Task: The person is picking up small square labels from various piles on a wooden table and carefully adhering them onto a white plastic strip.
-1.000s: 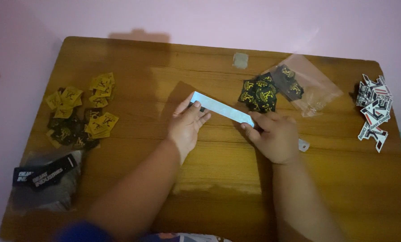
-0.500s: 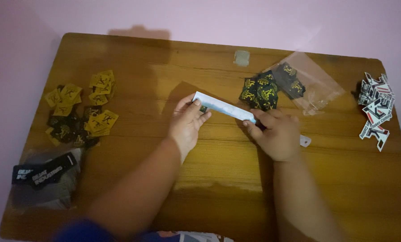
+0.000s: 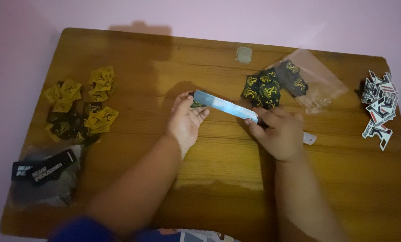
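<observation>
blue strip (image 3: 225, 106) lengthwise left-right, right end lower

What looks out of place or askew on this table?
Nothing is damaged. Black-and-yellow labels spill out of the clear bag. The left hand and right hand hold a shiny strip slanted across the wooden table.

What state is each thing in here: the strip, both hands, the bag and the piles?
Pale blue strip: held flat over the table, one end in each hand.
Left hand: grip shut on the strip's left end.
Right hand: grip shut on the strip's right end.
Clear plastic bag: lying flat, some black patches inside.
Yellow and black patches: loose heap, left side.
Black and white stickers: piled by the right edge.
</observation>
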